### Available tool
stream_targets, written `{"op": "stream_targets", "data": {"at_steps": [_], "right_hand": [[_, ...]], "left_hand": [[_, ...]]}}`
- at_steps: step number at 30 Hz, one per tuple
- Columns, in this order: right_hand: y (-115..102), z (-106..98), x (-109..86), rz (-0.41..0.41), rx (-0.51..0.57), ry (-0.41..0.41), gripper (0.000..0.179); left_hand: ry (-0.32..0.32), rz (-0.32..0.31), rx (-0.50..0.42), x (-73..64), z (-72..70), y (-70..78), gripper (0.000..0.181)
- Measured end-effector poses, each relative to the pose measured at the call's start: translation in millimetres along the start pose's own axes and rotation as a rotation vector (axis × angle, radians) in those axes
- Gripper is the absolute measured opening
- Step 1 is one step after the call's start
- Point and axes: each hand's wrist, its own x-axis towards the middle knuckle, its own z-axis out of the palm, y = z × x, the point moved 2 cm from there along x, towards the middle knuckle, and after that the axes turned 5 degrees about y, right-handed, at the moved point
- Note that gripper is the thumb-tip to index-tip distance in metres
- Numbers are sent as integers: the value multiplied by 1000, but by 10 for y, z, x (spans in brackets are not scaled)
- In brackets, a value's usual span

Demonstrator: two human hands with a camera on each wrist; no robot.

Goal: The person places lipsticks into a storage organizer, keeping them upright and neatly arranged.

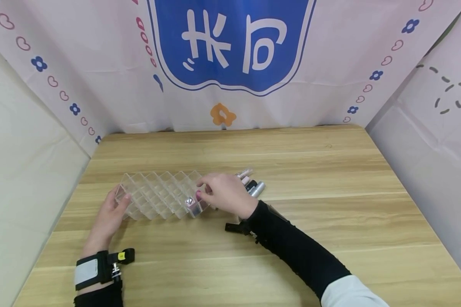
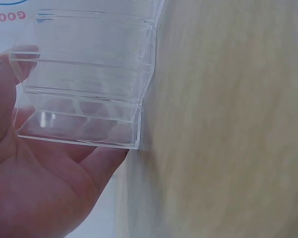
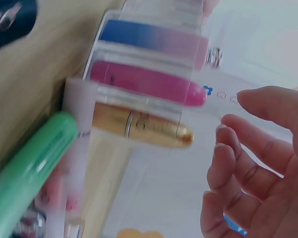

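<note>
A clear lipstick organizer (image 1: 150, 194) with diamond-shaped compartments lies on the table. My left hand (image 1: 113, 209) grips its left end, the thumb over the edge; in the left wrist view the palm and fingers show through and below the clear wall (image 2: 84, 79). At the right end, a blue-to-pink tube (image 3: 149, 39) with a silvery tip and a magenta tube (image 3: 144, 82) sit in compartments. A gold tube (image 3: 144, 126) lies beside the magenta one. My right hand (image 3: 260, 158) is close to the magenta tube's end, fingers loosely bent, nothing between thumb and fingertips.
Behind my right hand lie several cosmetic tubes, among them a silver one (image 1: 258, 189). A green tube (image 3: 35, 153) and a pale pink tube (image 3: 79, 134) show in the right wrist view. A printed cloth (image 1: 111, 94) hangs behind the wooden table (image 1: 330, 170).
</note>
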Motion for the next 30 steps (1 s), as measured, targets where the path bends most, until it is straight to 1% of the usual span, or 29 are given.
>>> {"op": "stream_targets", "data": {"at_steps": [3, 6, 10, 13, 18, 22, 25, 30], "right_hand": [[99, -32, -18, 31, 14, -8, 26], [230, -55, -33, 93, 34, -23, 27], [432, -69, -46, 189, 91, -52, 29], [577, -74, -49, 225, 105, -52, 29], [769, -104, -56, 247, 98, -39, 29], [899, -124, -65, 257, 86, -41, 29], [970, -143, -73, 262, 70, -39, 29], [1046, -174, -78, 269, 62, -39, 31]], "left_hand": [[-4, 5, -6, -3, -8, -3, 72], [-11, 8, -21, -2, -13, -5, 73], [-19, -5, -28, 2, -19, -15, 74], [-18, -9, -23, 2, -21, -24, 75], [-19, 11, -29, 12, -16, -31, 73], [-25, 4, -24, 24, -11, -49, 72], [-28, -9, -20, 27, -13, -65, 72], [-24, 3, -11, 34, -12, -80, 71]]}}
